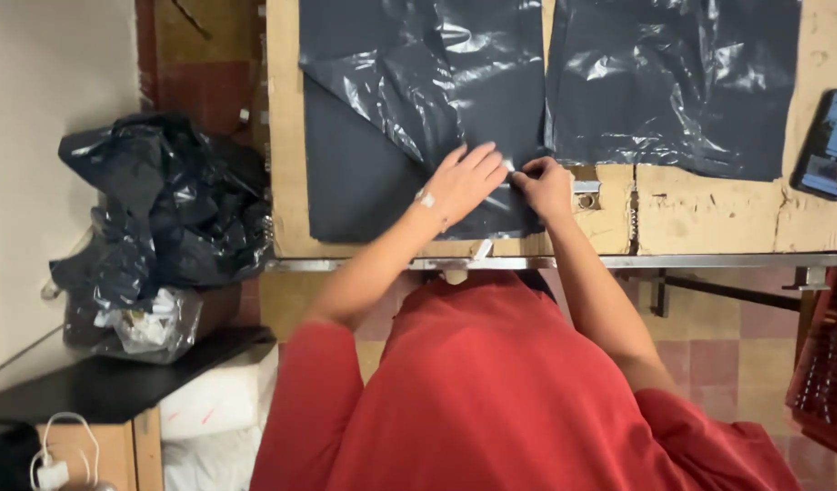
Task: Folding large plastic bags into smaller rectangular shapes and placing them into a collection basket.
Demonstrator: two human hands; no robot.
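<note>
Folding stage, looks like: left hand point(464, 182) lies flat, fingers spread, pressing the dark plastic sheet point(418, 109) on the desk point(709, 218). Right hand point(546, 186) at 3 o'clock of it pinches the sheet's lower edge. Next move probably needs a steady pull while the palm holds.

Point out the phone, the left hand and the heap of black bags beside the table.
phone point(828, 144), head view, middle of its screen.
left hand point(464, 182), head view, back of the hand.
heap of black bags point(168, 205), head view, middle of the heap.
</note>
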